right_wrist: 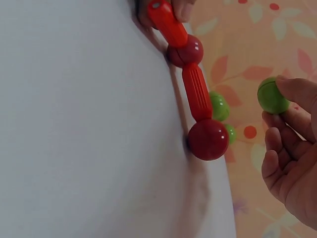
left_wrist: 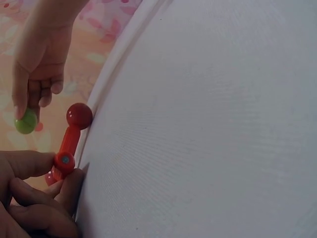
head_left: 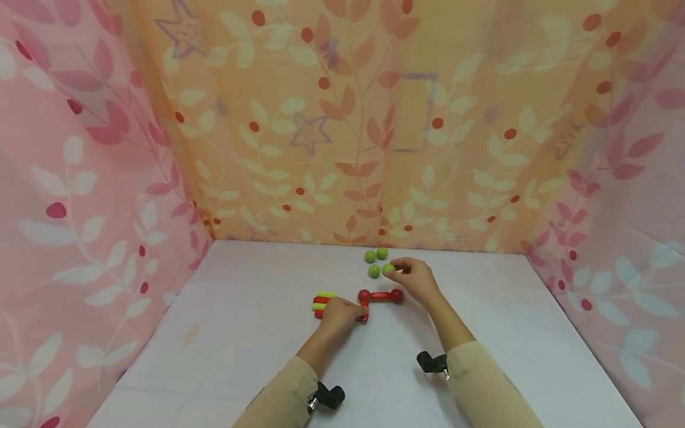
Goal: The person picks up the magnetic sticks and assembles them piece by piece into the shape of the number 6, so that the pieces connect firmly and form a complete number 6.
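Observation:
My left hand [head_left: 339, 315] pinches a red rod [left_wrist: 63, 162] whose free end shows a small metal disc. That rod joins a red ball [right_wrist: 186, 51], from which a second red rod [right_wrist: 196, 92] runs to another red ball [right_wrist: 208, 139]. Together they form an L-shaped piece low over the white table. Between thumb and fingers, my right hand [head_left: 417, 279] holds a green ball [right_wrist: 273, 95], beyond the red piece in the head view. Beside it, several more green balls [head_left: 374, 271] lie at the back of the table.
Several loose yellow and red rods [head_left: 326, 295] lie side by side just left of my left hand, partly hidden by it. The white table [head_left: 241, 345] meets a patterned cloth backdrop [head_left: 342, 178] behind and at both sides.

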A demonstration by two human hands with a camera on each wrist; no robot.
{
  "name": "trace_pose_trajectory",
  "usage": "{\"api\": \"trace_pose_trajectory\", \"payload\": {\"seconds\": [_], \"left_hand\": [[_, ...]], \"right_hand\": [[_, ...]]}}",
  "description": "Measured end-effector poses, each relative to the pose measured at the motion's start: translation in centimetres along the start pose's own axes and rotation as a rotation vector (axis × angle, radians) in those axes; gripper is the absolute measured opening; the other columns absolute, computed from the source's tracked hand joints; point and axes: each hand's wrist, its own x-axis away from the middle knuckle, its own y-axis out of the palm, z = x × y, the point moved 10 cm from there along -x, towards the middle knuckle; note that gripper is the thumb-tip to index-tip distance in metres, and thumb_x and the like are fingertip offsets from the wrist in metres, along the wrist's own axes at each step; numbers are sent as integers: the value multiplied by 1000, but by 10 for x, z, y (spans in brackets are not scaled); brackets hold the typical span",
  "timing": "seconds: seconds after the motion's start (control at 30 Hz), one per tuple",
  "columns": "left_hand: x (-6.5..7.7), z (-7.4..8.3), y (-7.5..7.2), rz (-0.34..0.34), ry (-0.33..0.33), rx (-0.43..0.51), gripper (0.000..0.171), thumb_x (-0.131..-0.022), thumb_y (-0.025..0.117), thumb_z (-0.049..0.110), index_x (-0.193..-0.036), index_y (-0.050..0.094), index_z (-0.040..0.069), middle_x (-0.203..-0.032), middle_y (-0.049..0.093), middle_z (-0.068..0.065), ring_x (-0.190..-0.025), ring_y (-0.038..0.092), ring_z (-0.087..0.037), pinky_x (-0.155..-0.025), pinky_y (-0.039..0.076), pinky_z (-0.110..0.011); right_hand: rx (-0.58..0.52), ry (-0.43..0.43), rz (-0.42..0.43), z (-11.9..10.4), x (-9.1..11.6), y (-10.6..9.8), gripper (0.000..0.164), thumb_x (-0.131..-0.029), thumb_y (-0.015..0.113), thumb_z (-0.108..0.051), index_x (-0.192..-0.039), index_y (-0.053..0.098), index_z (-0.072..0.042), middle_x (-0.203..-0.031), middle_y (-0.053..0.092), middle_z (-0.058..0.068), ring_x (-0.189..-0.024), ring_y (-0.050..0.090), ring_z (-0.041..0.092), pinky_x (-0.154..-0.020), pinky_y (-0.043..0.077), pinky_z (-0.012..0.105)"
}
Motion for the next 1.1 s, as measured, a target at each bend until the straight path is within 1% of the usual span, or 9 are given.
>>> {"api": "trace_pose_trajectory", "payload": {"seconds": [0.1,0.3,0.43,0.53,0.7,0.8,0.87,1.0,1.1], "left_hand": [[0,-1,-1,-5,-19,7,26,-71,77,35,-71,66,11,-70,63,-1,-73,52,-19,-58,40,-29],[-2,-3,-3,-21,-24,13,27,-70,77,35,-71,66,11,-73,64,-2,-77,52,-20,-62,41,-31],[-3,-5,-5,-32,-36,8,27,-71,77,35,-72,66,10,-75,64,-3,-79,51,-21,-63,41,-31],[-4,-5,-5,-36,-45,-3,28,-71,77,34,-71,65,9,-73,64,-3,-78,51,-21,-63,39,-31],[-8,-3,-7,-48,-62,-10,27,-71,77,33,-70,65,9,-70,65,-2,-77,51,-21,-62,39,-31],[-9,1,-8,-51,-50,-9,26,-71,77,32,-70,66,8,-69,65,-3,-76,51,-20,-61,39,-30],[-10,3,-9,-53,-40,-7,26,-72,76,31,-70,66,7,-69,66,-5,-74,51,-20,-60,39,-30],[-11,3,-9,-57,-44,12,25,-72,76,29,-72,65,6,-70,66,-6,-72,51,-19,-59,39,-29],[-11,2,-8,-53,-47,19,24,-72,77,27,-72,66,6,-71,66,-6,-72,51,-19,-59,39,-28]], "right_hand": [[-20,18,-11,-1,11,1,36,-73,73,-42,-102,65,-24,-95,63,-6,-85,55,17,-72,46,33],[-72,53,-22,2,32,10,36,-71,75,-44,-101,66,-26,-92,64,-6,-83,55,18,-68,46,32],[-96,61,-19,2,45,18,34,-70,76,-43,-99,67,-27,-92,64,-7,-83,55,16,-69,46,32],[-114,59,-41,0,55,25,33,-70,77,-40,-98,67,-26,-89,64,-5,-81,55,16,-67,47,30],[-85,72,-70,-2,69,38,33,-69,78,-40,-96,68,-24,-85,63,-4,-75,53,17,-58,45,29],[-79,90,-79,0,76,45,33,-69,78,-38,-95,69,-21,-84,63,-4,-75,54,17,-60,45,29],[-95,105,-104,3,81,52,32,-70,77,-35,-95,68,-18,-86,64,-3,-79,56,16,-65,46,28],[-137,159,-162,9,90,66,30,-73,76,-33,-96,68,-15,-89,65,-2,-82,57,16,-68,48,30],[-149,167,-172,9,94,73,29,-73,75,-33,-95,69,-16,-90,66,-2,-83,57,16,-69,48,30]]}}
